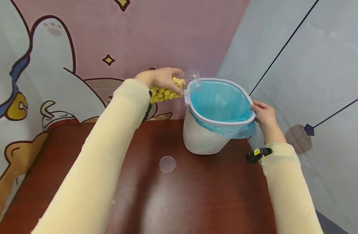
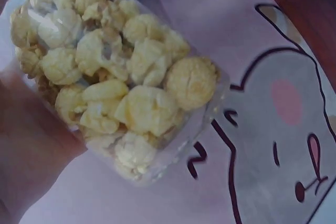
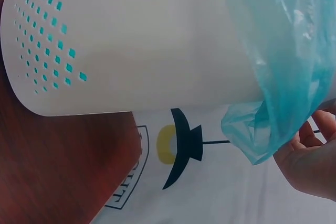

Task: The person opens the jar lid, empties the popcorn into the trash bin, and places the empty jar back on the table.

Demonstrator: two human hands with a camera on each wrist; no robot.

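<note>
A clear plastic jar of yellow popcorn point(image 1: 164, 93) lies tipped sideways in my left hand point(image 1: 162, 79), its mouth at the left rim of the bin. In the left wrist view the popcorn point(image 2: 113, 72) fills the jar's base end, with fingers and palm along its side. The white bin point(image 1: 206, 141) has a blue bag point(image 1: 217, 100) lining it, folded out over the edge. My right hand point(image 1: 265, 115) grips the bin's rim at the right, thumb and fingers around it. In the right wrist view the bag's loose edge point(image 3: 294, 72) hangs beside that hand point(image 3: 312, 161).
A clear round lid point(image 1: 167, 164) lies flat on the reddish-brown table point(image 1: 196, 195), in front of the bin. Behind stands a cartoon-printed wall point(image 1: 167, 39), with a grey-blue wall point(image 1: 322, 65) close on the right. The bin stands near the table's right back corner.
</note>
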